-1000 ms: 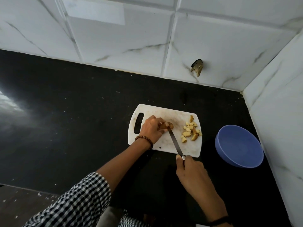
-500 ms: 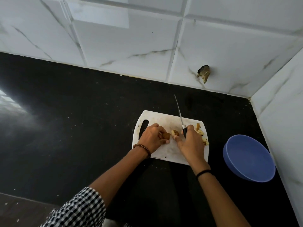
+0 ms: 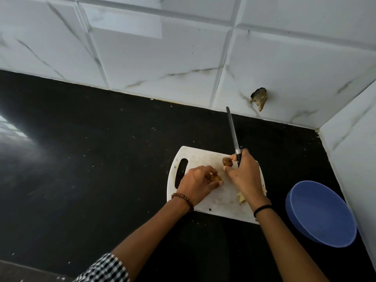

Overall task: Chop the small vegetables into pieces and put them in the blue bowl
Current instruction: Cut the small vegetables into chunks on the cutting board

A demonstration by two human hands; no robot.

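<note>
A white cutting board lies on the black counter. My left hand rests on the board and pinches a small brown vegetable piece. My right hand grips a knife whose blade points away toward the wall, and its fingertips also pinch another brown vegetable piece. Pale cut pieces peek out from under my right wrist; most of the pile is hidden. The blue bowl stands to the right of the board and holds nothing I can see.
White marble-patterned tile walls close in the counter at the back and on the right, forming a corner. A broken hole with debris marks the back wall. Crumbs speckle the counter. The counter's front edge runs along the bottom left.
My right hand moved from the near edge onto the board, swinging the knife so its blade points away, and picked up one vegetable piece. The left hand stayed on its piece.
</note>
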